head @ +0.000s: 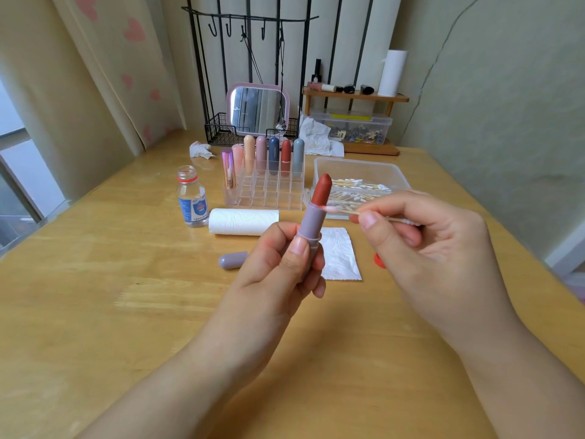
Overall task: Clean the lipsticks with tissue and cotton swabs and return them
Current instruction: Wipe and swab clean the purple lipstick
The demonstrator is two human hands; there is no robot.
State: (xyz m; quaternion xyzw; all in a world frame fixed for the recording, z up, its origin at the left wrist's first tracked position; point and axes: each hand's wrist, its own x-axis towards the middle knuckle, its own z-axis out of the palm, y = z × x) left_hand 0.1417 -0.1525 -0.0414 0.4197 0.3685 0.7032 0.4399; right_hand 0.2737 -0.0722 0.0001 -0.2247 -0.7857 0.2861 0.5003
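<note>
My left hand [278, 267] grips an uncapped mauve lipstick [311, 223] upright above the table, its red-brown stick twisted out. My right hand [424, 242] pinches a cotton swab [345, 211] whose pink-stained tip touches the rim where the stick meets the tube. The lipstick's mauve cap [233, 260] lies on the table to the left. A flat white tissue [340, 258] lies just behind the lipstick. Several capped lipsticks [267, 153] stand in the back row of a clear organizer [269, 191].
A tissue roll [243, 221] lies in front of the organizer, beside an open small bottle [191, 198]. A clear box of cotton swabs [361, 171] sits right of the organizer. Crumpled tissues [200, 149], a mirror [258, 109] and a shelf [354, 96] stand at the back. Something red [379, 260] peeks out under my right hand.
</note>
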